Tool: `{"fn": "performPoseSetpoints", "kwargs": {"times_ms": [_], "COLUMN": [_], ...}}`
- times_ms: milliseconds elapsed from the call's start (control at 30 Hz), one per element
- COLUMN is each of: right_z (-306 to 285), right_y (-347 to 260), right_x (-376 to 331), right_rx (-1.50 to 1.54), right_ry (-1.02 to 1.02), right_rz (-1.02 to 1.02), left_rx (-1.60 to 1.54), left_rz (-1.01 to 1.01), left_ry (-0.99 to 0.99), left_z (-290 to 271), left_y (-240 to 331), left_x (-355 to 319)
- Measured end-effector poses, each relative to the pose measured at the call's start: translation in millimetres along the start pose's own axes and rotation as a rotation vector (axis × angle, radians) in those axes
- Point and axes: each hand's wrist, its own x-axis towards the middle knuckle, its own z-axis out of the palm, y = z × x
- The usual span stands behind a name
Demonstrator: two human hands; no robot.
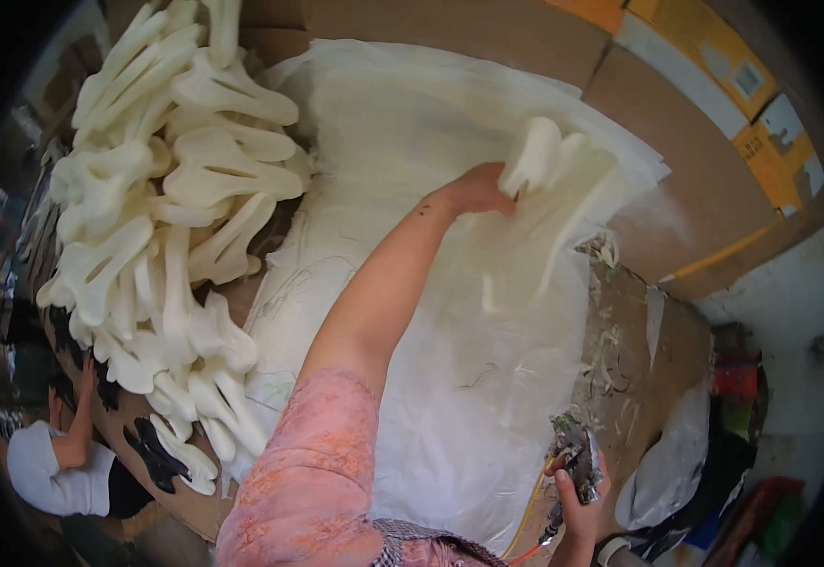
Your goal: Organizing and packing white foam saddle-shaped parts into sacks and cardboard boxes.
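Reaching out over the plastic-covered work surface [487, 406], my left hand [480, 189] is closed at the near edge of a cream-white foam-like piece [549, 203]. That piece is smeared by motion; rounded, finger-like lobes show at its upper end and longer strips trail below. Low on the right, my right hand [584, 501] grips a small grey metal hand-held tool [577, 454] with a yellow and an orange line running from it. Bits of scrap cling to the tool's top. Its exact kind does not show.
A tall heap of similar cream pieces [175, 180] fills the left side, with a black piece [156, 454] at its foot. Cardboard [686, 161] walls the far side. Shavings [610, 354] litter the right edge. Another person [62, 463] works at lower left.
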Motion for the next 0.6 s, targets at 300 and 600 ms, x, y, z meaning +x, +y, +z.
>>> {"fn": "performPoseSetpoints", "kwargs": {"times_ms": [300, 600], "right_z": [-1.5, 9.1], "right_y": [52.2, 85.0], "right_x": [12.0, 3.3], "right_rx": [-0.074, -0.103], "right_ry": [-0.077, -0.086], "right_rz": [0.068, 0.088], "left_rx": [0.505, 0.134], "left_rz": [-0.107, 0.042], "left_ry": [0.044, 0.330], "left_z": [5.8, -45.4], "left_y": [-19.1, 51.4], "left_x": [35.0, -146.2]}}
